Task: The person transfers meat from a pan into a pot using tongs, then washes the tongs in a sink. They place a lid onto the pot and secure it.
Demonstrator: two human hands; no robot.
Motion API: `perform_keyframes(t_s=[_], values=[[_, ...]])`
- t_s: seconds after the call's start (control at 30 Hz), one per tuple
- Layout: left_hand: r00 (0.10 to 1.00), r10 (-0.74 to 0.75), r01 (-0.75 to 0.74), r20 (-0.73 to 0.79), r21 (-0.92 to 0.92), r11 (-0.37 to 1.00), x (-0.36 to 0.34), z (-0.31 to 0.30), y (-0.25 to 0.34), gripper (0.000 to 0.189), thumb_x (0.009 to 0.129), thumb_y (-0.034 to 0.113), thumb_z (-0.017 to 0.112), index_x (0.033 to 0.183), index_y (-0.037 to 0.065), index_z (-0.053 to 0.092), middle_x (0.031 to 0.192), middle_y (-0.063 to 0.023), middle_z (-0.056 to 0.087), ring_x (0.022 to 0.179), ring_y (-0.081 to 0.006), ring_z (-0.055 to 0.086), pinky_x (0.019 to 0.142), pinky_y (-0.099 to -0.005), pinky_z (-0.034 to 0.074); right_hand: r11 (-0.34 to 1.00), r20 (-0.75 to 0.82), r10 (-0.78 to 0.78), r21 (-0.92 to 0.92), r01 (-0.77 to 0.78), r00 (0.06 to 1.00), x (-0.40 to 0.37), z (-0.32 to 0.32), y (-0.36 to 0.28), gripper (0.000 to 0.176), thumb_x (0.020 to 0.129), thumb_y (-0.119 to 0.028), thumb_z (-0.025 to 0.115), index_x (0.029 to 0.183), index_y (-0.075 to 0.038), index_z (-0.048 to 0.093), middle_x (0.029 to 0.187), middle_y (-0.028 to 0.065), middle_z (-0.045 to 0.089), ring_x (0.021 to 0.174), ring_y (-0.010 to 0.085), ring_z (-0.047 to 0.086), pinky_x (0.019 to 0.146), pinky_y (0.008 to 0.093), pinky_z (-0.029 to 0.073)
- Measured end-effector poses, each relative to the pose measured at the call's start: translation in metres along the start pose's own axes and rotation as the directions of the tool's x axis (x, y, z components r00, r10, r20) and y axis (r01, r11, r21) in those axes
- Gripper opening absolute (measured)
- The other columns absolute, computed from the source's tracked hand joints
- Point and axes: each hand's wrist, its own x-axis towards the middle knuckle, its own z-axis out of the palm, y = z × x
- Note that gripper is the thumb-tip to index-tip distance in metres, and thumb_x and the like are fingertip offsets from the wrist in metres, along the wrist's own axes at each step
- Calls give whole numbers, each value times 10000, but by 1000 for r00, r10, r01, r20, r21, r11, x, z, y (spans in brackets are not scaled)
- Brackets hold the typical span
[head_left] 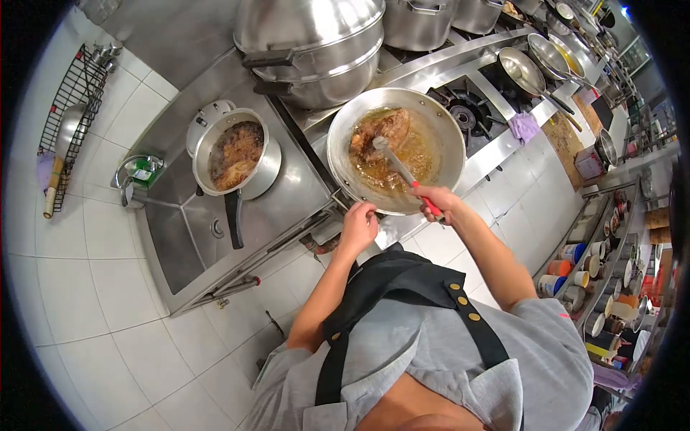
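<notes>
My right hand (437,204) is wrapped round the red grips of metal tongs (402,172). The tongs' tips rest on a large browned piece of meat (392,128) lying in bubbling oil in a wide metal pan (447,147). My left hand (359,227) is closed at the pan's near left edge, close to a metal loop handle; what its fingers hold, if anything, is hidden. To the left, a pressure cooker pot (269,169) with a long black handle holds dark brown food in liquid.
A large steamer pot (313,50) stands behind the pan. Right of it are a gas burner (467,115), a purple cloth (524,127) and several frying pans (522,72). A steel sink (176,244) lies left. A wire rack (72,108) holds a ladle. Shelves (611,273) line the right.
</notes>
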Motion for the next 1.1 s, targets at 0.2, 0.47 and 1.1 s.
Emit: perform_keyframes(t_s=[0.2,0.47,1.1], values=[[989,-148,148,17,-18,989,-31,-26,28,135,801,42,594,923,15,643,771,-107,582,647,-214,546,616,-317,458,986,-28,19,-166,-24,999,-18,-34,-20,350,792,-329,712,729,-62,494,495,20,418,361,125,423,317,277,354],[960,-116,155,256,-138,978,-77,-51,58,150,804,42,578,933,-9,635,818,-138,612,694,-240,603,641,-330,490,867,-127,-128,-495,49,984,13,13,-59,308,782,-290,715,703,-72,512,495,34,436,371,150,449,355,307,386],[904,-368,408,217,-180,895,-125,-94,11,163,814,63,602,954,-15,634,821,-148,637,729,-236,615,686,-331,493,930,-185,-27,-365,-43,982,-32,-3,-13,335,819,-292,703,852,-44,480,487,12,427,341,86,400,307,250,349]])
